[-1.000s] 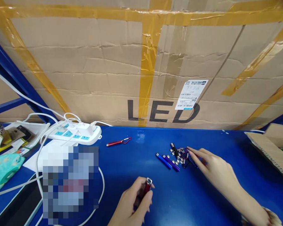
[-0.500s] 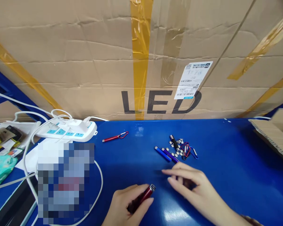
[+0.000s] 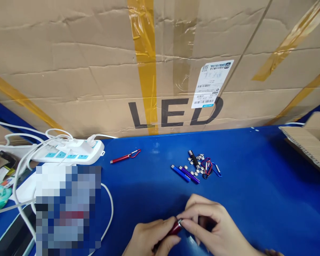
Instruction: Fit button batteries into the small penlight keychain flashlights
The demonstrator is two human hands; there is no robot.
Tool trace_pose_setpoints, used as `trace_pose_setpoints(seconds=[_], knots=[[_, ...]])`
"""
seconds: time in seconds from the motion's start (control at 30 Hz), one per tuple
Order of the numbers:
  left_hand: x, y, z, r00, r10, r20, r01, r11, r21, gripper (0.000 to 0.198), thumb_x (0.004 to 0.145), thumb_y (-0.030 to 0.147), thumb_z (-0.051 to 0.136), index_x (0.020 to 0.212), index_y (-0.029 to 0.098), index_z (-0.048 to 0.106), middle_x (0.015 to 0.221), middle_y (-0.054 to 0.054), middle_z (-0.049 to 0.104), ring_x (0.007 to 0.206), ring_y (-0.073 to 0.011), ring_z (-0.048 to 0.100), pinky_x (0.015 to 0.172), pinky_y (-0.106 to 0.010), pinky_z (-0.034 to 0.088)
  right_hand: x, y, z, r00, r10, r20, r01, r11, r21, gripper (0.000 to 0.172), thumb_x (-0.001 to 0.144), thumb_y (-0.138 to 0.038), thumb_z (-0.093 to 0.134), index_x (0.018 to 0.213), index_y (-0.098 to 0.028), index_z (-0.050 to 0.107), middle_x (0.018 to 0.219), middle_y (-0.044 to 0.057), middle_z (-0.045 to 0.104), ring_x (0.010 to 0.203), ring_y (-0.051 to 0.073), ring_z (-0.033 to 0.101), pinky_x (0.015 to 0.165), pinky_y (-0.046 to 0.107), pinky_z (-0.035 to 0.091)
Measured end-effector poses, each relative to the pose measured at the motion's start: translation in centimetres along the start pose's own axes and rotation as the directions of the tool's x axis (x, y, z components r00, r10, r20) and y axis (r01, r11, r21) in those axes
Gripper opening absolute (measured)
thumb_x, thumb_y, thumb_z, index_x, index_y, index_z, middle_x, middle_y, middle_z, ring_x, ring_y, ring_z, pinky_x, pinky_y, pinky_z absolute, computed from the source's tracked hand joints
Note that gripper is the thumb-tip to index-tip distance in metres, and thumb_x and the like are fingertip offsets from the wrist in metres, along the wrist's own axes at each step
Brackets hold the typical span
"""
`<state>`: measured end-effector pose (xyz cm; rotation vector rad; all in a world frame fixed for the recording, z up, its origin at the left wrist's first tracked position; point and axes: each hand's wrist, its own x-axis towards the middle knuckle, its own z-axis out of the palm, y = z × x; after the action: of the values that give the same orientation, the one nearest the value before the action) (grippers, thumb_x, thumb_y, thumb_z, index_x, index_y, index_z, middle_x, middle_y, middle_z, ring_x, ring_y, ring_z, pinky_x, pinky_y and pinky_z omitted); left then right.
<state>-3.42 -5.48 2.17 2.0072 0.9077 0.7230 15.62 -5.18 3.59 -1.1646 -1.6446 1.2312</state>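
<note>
Wrapped around a dark red metal penlight [image 3: 175, 229], my left hand [image 3: 148, 234] holds it low over the blue table, silver end pointing up and right. The thumb and index finger of my right hand [image 3: 214, 222] pinch at that silver end; whether a small part is between them is hidden. Beyond the hands lie a blue penlight tube [image 3: 180, 173], a purple tube [image 3: 189, 175] and a black tube [image 3: 193, 159]. Several silver button cells [image 3: 192, 173] are scattered around them, beside a heap of small carabiners [image 3: 208, 167].
A red penlight with carabiner [image 3: 122, 158] lies back left. Further left are a white power strip [image 3: 69, 153], looping white cables [image 3: 112, 202] and a blurred-out item [image 3: 69, 209]. A large cardboard box [image 3: 96, 78] stands behind; an open carton [image 3: 304, 138] sits at right.
My right hand has moved left and down to the penlight, its thumb and index finger now at the silver end. The view has shifted slightly.
</note>
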Motion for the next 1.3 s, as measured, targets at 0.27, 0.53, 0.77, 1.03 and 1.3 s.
trace_pose_setpoints(seconds=[0.27, 0.53, 0.77, 1.03, 1.3], knots=[[3.5, 2.6, -0.6, 0.906, -0.341, 0.252, 0.406, 0.868, -0.286, 0.027, 0.084, 0.023, 0.047, 0.073, 0.012, 0.068, 0.054, 0.001, 0.053, 0.042, -0.0066, 0.046, 0.043, -0.015, 0.036, 0.3, -0.8, -2.1, 0.974, -0.188, -0.130, 0.183, 0.982, -0.046, 0.013, 0.082, -0.020, 0.060, 0.075, -0.017, 0.071, 0.068, 0.001, 0.059, 0.041, 0.005, 0.056, 0.039, 0.014, 0.046], [6.7, 3.1, -0.8, 0.954, -0.296, 0.048, 0.300, 0.934, -0.196, 0.018, 0.085, 0.022, 0.055, 0.084, 0.014, 0.070, 0.072, -0.002, 0.065, 0.052, -0.0085, 0.052, 0.050, -0.018, 0.042, 1.7, 0.5, -6.9, 0.879, -0.297, -0.374, 0.167, 0.925, -0.343, 0.012, 0.083, -0.028, 0.061, 0.081, -0.020, 0.070, 0.075, 0.003, 0.061, 0.046, 0.008, 0.056, 0.036, 0.018, 0.045], [10.4, 1.8, -0.7, 0.992, 0.022, -0.125, 0.022, 0.940, 0.340, 0.017, 0.091, 0.017, 0.053, 0.098, 0.019, 0.068, 0.090, -0.001, 0.062, 0.082, -0.0117, 0.062, 0.078, -0.021, 0.049, 2.5, 3.0, -9.0, 0.847, -0.481, -0.228, 0.198, 0.683, -0.703, 0.019, 0.089, -0.032, 0.053, 0.088, -0.020, 0.068, 0.083, 0.004, 0.064, 0.070, 0.013, 0.062, 0.049, 0.020, 0.048], [11.9, 0.8, -0.5, 0.998, 0.059, -0.020, -0.037, 0.813, 0.581, 0.020, 0.092, 0.013, 0.048, 0.101, 0.017, 0.066, 0.093, -0.004, 0.062, 0.088, -0.0173, 0.059, 0.080, -0.030, 0.051, 2.2, 2.4, -8.8, 0.888, -0.435, -0.150, 0.115, 0.525, -0.843, 0.031, 0.094, -0.038, 0.042, 0.089, -0.022, 0.068, 0.088, 0.003, 0.067, 0.062, 0.010, 0.063, 0.047, 0.019, 0.046], [11.0, 0.9, -2.1, 0.996, 0.081, -0.033, -0.039, 0.754, 0.656, 0.018, 0.091, 0.016, 0.051, 0.100, 0.018, 0.067, 0.093, -0.005, 0.066, 0.085, -0.0211, 0.056, 0.076, -0.036, 0.044, 2.4, 2.1, -10.6, 0.836, -0.470, -0.284, -0.055, 0.444, -0.894, 0.040, 0.094, -0.044, 0.036, 0.091, -0.022, 0.069, 0.089, 0.003, 0.067, 0.055, 0.010, 0.059, 0.042, 0.020, 0.042]])
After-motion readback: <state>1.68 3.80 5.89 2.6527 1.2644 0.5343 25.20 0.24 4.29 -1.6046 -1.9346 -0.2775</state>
